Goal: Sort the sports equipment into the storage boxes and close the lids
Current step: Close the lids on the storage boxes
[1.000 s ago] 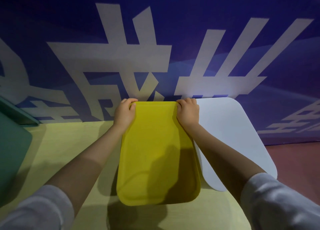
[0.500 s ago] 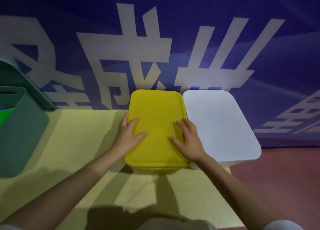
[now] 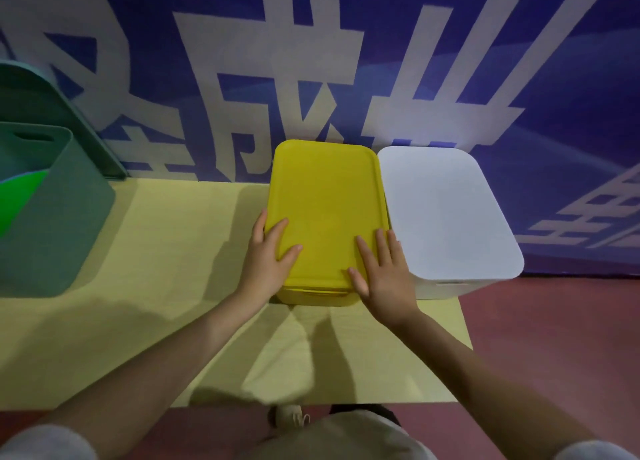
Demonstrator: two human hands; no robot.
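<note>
Yellow lid [image 3: 325,210] lies under flat left hand [image 3: 268,258] and right hand [image 3: 382,269].

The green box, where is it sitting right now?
In the head view the green box stands open at the far left of the table, well apart from the yellow box, its lid leaning against the wall behind.

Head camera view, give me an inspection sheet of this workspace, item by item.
Surface: pale yellow table, against a blue wall.
Job's things: yellow box with lid on; white box beside it, lid on; green box at left, open, its lid leaning behind.
Clutter: nothing seen.
Grippers: left hand and right hand flat on the yellow lid.
Cables: nothing seen.
Surroundings: red floor, white lettering on wall.
</note>
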